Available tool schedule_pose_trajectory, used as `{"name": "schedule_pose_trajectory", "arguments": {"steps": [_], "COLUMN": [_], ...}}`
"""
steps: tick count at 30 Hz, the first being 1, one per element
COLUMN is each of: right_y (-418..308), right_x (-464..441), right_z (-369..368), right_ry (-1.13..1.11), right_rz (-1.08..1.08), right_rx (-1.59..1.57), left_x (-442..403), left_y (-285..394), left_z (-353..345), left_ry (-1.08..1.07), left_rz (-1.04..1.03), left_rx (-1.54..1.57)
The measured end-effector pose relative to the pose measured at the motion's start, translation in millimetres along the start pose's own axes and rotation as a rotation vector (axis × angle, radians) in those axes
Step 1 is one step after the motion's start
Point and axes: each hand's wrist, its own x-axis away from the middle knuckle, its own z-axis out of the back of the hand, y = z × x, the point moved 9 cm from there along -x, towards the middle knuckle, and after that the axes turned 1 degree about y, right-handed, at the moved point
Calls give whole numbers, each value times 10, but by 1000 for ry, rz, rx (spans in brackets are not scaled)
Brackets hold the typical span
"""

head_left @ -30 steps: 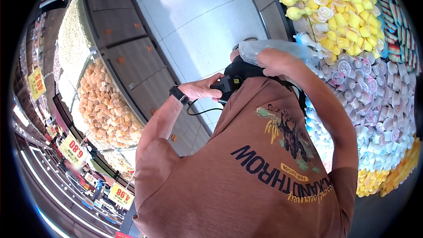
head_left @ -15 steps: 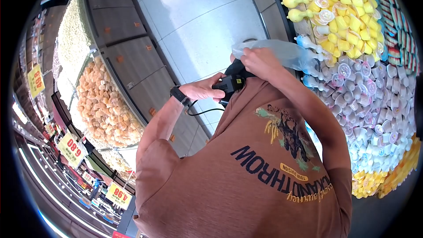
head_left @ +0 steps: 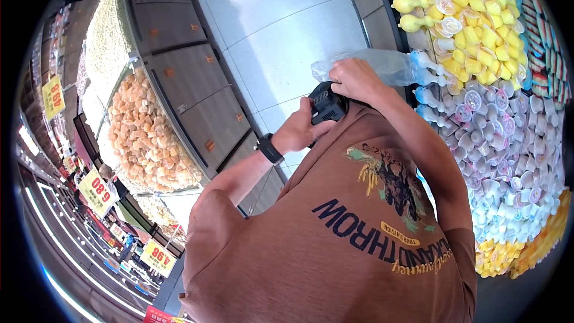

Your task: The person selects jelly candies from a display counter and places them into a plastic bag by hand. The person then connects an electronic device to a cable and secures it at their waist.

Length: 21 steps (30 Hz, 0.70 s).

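Note:
My left hand (head_left: 297,130), with a black watch (head_left: 270,149) on its wrist, is closed around a black boxy device (head_left: 328,104) with ridged slots, held at the waist. Part of that device is covered by the brown T-shirt (head_left: 335,227). Right beside it my right hand (head_left: 357,76) is closed in a fist on a clear plastic bag (head_left: 388,66). The bag spreads out on both sides of that fist and reaches the blue-topped bottles (head_left: 426,60). The fingertips of my right hand are hidden.
To the right lie heaps of yellow jelly cups (head_left: 478,30) and white-lilac cups (head_left: 484,119). On the left, a bin of orange-brown lumps (head_left: 149,137) stands above wooden cabinets (head_left: 206,119). Price signs (head_left: 97,193) hang at far left. Tiled floor (head_left: 281,36) runs between.
My left hand has shifted toward the right hand, and the device has turned so that its slotted face shows. The cable is out of sight. The view has shifted slightly.

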Motion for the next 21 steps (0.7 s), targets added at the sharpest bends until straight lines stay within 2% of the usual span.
{"name": "schedule_pose_trajectory", "arguments": {"steps": [3,9,12,14,16,17,21], "right_y": [46,-3,-7,-17,-30,-21,35], "right_x": [-27,-5,-12,-24,-14,-21,-14], "right_z": [-1,19,6,7,18,22,57], "right_ry": [-31,-42,-29,-71,-102,-110,-87], "right_rz": [9,30,53,48,30,19,11], "right_rx": [-39,-80,-110,-121,-138,-150,-194], "left_x": [42,63,-34,-5,15,24,111], "left_y": [204,143,-19,-215,-303,-241,-250], "left_z": [-12,-19,25,-41,-47,-25,-30], "left_ry": [89,125,72,-151,-322,-310,-372], "left_rz": [-151,-211,-190,58,117,93,125], "left_rx": [-126,-99,40,551,722,687,886]}}
